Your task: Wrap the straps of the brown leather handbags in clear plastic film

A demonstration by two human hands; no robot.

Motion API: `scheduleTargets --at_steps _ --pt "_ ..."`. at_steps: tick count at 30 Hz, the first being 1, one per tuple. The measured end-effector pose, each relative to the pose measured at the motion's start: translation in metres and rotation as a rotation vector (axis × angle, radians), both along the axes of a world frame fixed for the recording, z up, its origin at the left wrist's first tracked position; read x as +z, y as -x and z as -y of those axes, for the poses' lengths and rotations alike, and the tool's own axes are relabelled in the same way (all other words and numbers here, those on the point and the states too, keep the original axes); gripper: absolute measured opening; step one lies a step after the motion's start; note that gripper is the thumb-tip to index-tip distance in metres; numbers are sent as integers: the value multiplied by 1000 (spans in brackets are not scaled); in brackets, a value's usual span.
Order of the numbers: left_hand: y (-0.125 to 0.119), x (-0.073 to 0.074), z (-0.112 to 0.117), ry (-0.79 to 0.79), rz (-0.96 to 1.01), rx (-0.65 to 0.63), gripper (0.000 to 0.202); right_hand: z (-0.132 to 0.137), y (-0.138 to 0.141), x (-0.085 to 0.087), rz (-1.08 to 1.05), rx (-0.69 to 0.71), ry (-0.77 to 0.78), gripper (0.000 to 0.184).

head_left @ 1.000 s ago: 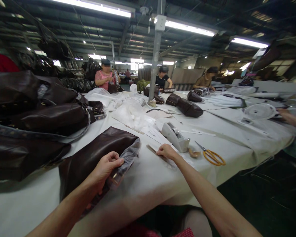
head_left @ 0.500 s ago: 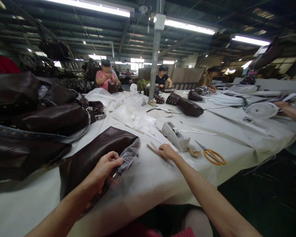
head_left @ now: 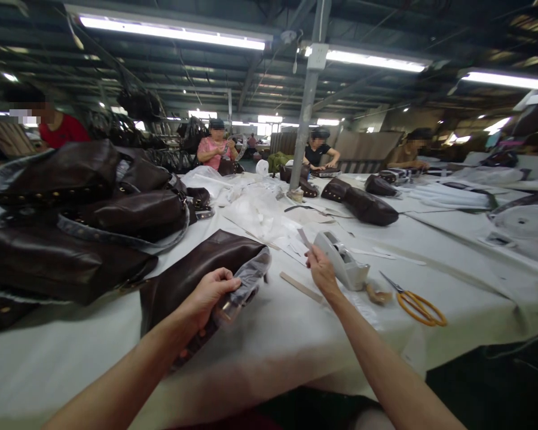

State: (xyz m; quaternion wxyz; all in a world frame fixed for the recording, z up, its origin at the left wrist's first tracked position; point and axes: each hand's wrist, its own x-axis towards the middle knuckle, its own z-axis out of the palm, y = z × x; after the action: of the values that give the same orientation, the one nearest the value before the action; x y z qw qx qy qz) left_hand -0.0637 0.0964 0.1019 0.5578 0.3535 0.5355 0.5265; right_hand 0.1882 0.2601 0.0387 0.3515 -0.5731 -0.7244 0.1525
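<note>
My left hand (head_left: 208,295) is closed on the clear plastic wrap at the end of a dark brown leather bag (head_left: 192,278) lying flat on the white table (head_left: 269,334). My right hand (head_left: 321,270) is raised a little above the table and pinches a small thin strip (head_left: 303,237) between its fingers, right beside a white tape dispenser (head_left: 344,261). A second tan strip (head_left: 301,287) lies on the cloth between the bag and the dispenser.
A heap of brown leather bags (head_left: 80,221) fills the left. Orange-handled scissors (head_left: 416,304) lie right of the dispenser. Plastic sheets (head_left: 260,209), more bags (head_left: 363,203) and a grey post (head_left: 305,113) stand farther back. Several people work at the far side.
My right hand has lifted off the table with a thin strip and moved toward the tape dispenser. The view has shifted rightward in the frame. My left hand stays on the bag.
</note>
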Motion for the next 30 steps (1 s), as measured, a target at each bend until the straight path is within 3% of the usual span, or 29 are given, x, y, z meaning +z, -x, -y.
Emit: scheduleTargets --at_steps 4,9,12,17,25,30 --pt "11 12 -6 31 16 3 40 44 6 7 -364 135 47 53" --pt "22 32 -11 106 -48 -47 32 108 12 8 -797 360 411 42" --pt "22 43 -14 141 -138 -53 28 133 19 7 -963 416 580 38" --pt "16 51 -19 186 -250 -39 30 154 33 10 -937 457 710 45" --pt "8 59 -26 173 -426 -2 32 165 55 16 -960 506 817 49" --pt "7 63 -29 196 -469 -29 30 168 52 9 -1014 554 795 49"
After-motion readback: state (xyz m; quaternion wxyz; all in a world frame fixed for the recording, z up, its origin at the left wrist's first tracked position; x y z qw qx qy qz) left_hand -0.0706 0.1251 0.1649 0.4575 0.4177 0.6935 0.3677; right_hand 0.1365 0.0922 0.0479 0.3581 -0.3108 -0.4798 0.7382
